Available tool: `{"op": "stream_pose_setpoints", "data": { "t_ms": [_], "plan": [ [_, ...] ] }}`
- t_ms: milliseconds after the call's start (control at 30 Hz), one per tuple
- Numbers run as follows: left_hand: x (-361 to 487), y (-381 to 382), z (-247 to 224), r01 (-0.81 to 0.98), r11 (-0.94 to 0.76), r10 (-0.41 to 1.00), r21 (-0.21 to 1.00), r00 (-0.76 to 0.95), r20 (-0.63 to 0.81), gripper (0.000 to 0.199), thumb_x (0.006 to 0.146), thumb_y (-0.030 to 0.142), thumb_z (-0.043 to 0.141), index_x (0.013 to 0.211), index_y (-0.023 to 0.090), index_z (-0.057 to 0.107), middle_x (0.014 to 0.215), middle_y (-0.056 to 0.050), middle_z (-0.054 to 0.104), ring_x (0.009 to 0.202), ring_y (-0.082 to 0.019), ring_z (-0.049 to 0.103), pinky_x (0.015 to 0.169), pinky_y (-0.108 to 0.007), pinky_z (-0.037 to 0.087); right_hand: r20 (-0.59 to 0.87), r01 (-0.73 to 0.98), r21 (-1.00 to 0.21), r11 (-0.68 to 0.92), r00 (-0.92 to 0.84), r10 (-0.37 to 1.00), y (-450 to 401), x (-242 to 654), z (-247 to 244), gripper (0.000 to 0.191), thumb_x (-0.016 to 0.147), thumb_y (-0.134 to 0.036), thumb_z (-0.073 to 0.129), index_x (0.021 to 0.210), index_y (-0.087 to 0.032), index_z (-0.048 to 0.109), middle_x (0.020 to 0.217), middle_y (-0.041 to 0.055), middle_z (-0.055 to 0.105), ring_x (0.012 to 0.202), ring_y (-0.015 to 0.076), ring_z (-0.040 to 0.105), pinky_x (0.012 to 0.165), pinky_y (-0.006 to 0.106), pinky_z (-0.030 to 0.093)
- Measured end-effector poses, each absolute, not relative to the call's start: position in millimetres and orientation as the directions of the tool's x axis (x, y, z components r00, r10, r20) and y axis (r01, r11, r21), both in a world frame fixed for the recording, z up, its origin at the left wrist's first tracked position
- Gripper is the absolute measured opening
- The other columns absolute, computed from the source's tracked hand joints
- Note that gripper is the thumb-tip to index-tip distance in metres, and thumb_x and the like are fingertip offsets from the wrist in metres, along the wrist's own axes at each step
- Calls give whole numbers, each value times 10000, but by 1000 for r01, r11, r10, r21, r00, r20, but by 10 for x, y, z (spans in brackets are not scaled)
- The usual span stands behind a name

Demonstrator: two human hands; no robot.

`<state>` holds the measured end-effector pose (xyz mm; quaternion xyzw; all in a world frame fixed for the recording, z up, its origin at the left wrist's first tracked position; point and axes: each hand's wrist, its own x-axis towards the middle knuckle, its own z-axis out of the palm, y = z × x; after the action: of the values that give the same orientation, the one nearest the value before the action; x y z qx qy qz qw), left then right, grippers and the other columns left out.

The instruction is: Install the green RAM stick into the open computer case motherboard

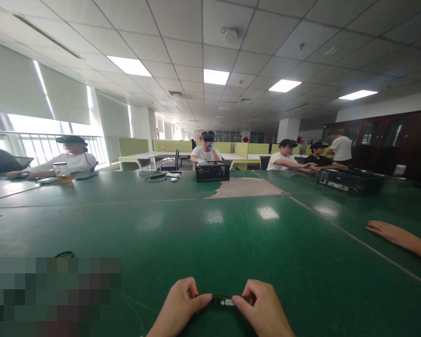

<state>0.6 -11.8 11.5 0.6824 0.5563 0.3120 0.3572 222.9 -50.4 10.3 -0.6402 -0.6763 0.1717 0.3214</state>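
A RAM stick (222, 301), a narrow dark green board with a white label, spans the gap between my two hands just above the near part of the green table (182, 243). My left hand (182, 304) pinches its left end between thumb and bent fingers. At the other end, my right hand (261, 306) grips it the same way. My fingers cover both ends of the board, so only its middle shows.
Another person's hand (386, 230) rests on the table at right. A black computer case (212, 172) stands at the far edge before a seated person, another case (349, 181) far right. Cables (154, 176) and a cup (63, 174) are farther left. A blurred patch (56, 295) hides the near left.
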Motion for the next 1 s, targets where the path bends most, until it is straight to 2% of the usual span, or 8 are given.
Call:
{"op": "stream_pose_setpoints", "data": {
  "t_ms": [167, 300, 433, 533, 633, 900, 1000],
  "plan": [
    [37, -148, 126, 521, -110, 986, 847, 162, 28, 450, 627, 545, 676, 567, 197, 396, 484, 21, 496, 478, -113, 403, 482, -239, 273, 231, 810, -580, 92, 55, 971, -550, 2181, 157, 258, 735, -373, 586, 585, -196, 473, 607, 2, 560, 581, 152, 493, 532, 275, 271],
    [39, -125, 95, 486, -104, 986, 868, 164, 27, 452, 613, 544, 694, 587, 185, 421, 499, 28, 489, 490, -108, 392, 480, -233, 267, 203, 780, -621, 83, 58, 977, -541, 2213, 140, 274, 737, -408, 587, 596, -195, 489, 602, 2, 556, 582, 151, 494, 529, 271, 286],
    [51, -99, 80, 434, -103, 990, 895, 135, 48, 482, 619, 598, 672, 622, 182, 430, 503, 64, 403, 476, -91, 346, 461, -225, 237, 181, 597, -790, 140, 9, 983, -523, 2270, 86, 370, 822, -497, 503, 627, -184, 537, 538, -10, 525, 537, 133, 480, 520, 256, 320],
    [68, -104, 101, 406, -45, 993, 913, 118, -4, 477, 692, 638, 576, 659, 181, 446, 505, 53, 449, 420, -82, 340, 429, -223, 231, 130, 388, -913, 129, -24, 991, -518, 2290, 47, 433, 836, -571, 458, 691, -173, 549, 518, -18, 527, 434, 109, 446, 430, 232, 302],
    [77, -118, 125, 385, -13, 991, 923, 128, -39, 476, 724, 647, 522, 686, 177, 458, 524, 34, 498, 377, -73, 341, 395, -217, 219, 82, 263, -961, 89, -39, 996, -511, 2293, 23, 451, 816, -601, 474, 728, -164, 544, 553, -14, 553, 361, 85, 409, 355, 211, 246],
    [63, -89, 107, 325, -2, 988, 946, 149, -49, 497, 691, 663, 529, 705, 169, 483, 581, 30, 525, 358, -63, 376, 371, -212, 218, 181, 296, -939, 177, -12, 983, -502, 2328, 43, 356, 830, -515, 514, 761, -174, 584, 619, -22, 521, 475, 109, 478, 446, 223, 361],
    [46, -85, 118, 307, 18, 983, 952, 169, -73, 451, 660, 584, 605, 780, 156, 528, 559, 51, 490, 397, -70, 372, 401, -214, 243, 199, 331, -925, 184, 11, 980, -487, 2348, 0, 277, 809, -450, 546, 826, -178, 596, 686, -2, 570, 516, 124, 501, 484, 237, 390]
  ]
}}
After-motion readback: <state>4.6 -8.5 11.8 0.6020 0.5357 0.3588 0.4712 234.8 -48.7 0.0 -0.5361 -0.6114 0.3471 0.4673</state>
